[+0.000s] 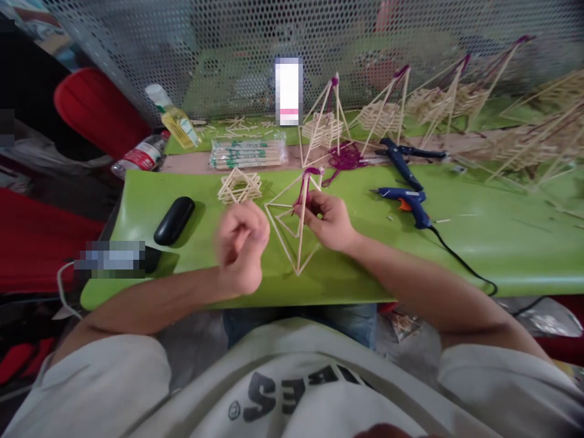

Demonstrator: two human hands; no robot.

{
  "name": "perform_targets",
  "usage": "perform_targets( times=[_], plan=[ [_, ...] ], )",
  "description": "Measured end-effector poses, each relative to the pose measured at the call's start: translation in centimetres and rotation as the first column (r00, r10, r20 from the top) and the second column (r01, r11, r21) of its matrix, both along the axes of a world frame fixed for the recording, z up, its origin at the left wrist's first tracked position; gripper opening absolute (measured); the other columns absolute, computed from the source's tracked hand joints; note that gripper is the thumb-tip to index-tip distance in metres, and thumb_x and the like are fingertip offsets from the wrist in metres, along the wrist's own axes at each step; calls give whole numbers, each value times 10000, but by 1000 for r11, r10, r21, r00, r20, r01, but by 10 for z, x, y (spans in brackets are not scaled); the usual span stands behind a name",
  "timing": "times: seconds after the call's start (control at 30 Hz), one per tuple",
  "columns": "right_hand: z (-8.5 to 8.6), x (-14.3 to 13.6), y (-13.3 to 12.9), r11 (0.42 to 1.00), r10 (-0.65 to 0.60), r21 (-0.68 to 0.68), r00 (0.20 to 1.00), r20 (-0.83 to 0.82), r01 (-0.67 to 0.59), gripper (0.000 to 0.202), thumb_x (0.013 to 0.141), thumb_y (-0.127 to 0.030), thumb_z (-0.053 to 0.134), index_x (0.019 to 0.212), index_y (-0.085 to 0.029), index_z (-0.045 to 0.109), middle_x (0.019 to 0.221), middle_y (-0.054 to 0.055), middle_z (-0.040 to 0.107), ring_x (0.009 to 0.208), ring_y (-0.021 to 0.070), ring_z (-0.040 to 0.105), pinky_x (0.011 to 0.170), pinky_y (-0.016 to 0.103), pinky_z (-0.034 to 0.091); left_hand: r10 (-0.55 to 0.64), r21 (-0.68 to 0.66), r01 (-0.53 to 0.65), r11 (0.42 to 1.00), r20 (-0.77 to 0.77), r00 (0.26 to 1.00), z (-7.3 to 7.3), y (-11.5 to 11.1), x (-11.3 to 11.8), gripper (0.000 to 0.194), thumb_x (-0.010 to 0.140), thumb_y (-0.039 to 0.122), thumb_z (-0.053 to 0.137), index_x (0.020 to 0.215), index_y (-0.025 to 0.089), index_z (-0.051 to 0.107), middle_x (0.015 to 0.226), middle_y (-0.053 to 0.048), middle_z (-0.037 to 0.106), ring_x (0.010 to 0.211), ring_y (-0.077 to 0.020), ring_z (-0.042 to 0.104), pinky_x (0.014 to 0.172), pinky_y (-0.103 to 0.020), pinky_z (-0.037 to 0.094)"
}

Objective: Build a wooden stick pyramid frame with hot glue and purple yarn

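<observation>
A frame of thin wooden sticks stands on the green table in front of me, with purple string wound at its top. Beside the frame, my right hand is closed, its fingertips pinching the hanging strands of that string close to an upright stick. My left hand is raised just left of the frame, somewhat blurred, fingers curled together; whatever they may hold is hidden. Behind it lies a small star-shaped stack of sticks.
Two glue guns lie to the right, one with a black cord. A black case is at left. Further back are bagged sticks, a purple string bundle, bottles, a lit screen and several finished stick frames.
</observation>
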State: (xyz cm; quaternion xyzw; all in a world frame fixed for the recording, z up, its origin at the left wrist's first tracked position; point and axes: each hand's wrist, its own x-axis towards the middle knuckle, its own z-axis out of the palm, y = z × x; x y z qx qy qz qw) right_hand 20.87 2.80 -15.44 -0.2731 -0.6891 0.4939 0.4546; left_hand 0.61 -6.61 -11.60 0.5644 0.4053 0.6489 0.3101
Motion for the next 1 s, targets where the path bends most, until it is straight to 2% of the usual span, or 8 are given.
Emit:
perform_targets(
  times=[0.13,0.2,0.3,0.47,0.6,0.73,0.87,1.0],
  plan=[
    [9,-4,1,1000,-16,22,1000,3,16,251,998,-405,862,946,-173,780,758,-8,686,608,84,513,528,239,436,-21,-117,12,993,-73,997,-20,19,7,231,1065,420,771,1031,217,664,858,1,620,697,-100,534,605,-244,434],
    [13,-5,2,999,-7,33,1000,5,7,273,984,-430,881,941,-174,796,756,-5,692,610,88,518,527,242,437,-40,-162,23,986,-104,994,-23,27,3,176,1053,359,781,1104,214,697,946,-17,681,723,-97,579,596,-232,447],
    [12,-6,3,999,9,50,1000,1,-9,322,987,-494,879,948,-182,813,764,6,723,605,96,542,513,246,447,-87,-222,54,974,-145,986,-24,35,-6,210,1014,315,830,1167,201,743,1040,-46,746,782,-107,652,598,-222,474],
    [6,-5,1,996,10,84,1000,-3,-9,327,1023,-500,842,936,-188,801,790,18,749,608,102,593,511,248,475,-236,-349,179,920,-127,964,-31,42,-10,361,1008,482,863,1196,177,820,958,-65,804,724,-122,688,602,-240,543],
    [6,-1,-2,993,11,118,1000,18,-13,273,1016,-441,858,928,-194,786,751,-2,711,603,97,580,496,239,447,-298,-400,237,885,-95,950,-28,41,-3,439,964,589,894,1123,182,853,862,-38,796,661,-104,663,603,-233,562],
    [7,2,2,989,17,144,999,30,-22,243,1032,-409,826,940,-185,803,770,7,722,592,84,542,489,233,423,-324,-432,252,866,-100,941,-24,39,-1,420,945,596,912,1010,183,864,786,-29,780,597,-92,630,532,-207,505],
    [6,4,2,989,21,149,999,27,-24,197,1043,-347,798,961,-174,843,842,33,768,569,64,513,477,230,384,-318,-452,250,856,-81,945,-30,40,-6,431,916,594,939,1020,181,871,758,-39,782,560,-103,640,489,-207,501],
    [7,4,-2,993,7,120,1000,25,-10,232,1016,-397,842,954,-174,861,801,31,757,541,66,504,461,234,366,-312,-466,255,847,-46,949,-35,39,-9,400,892,555,968,1025,191,870,747,-20,777,539,-93,619,479,-198,501]
  ],
)
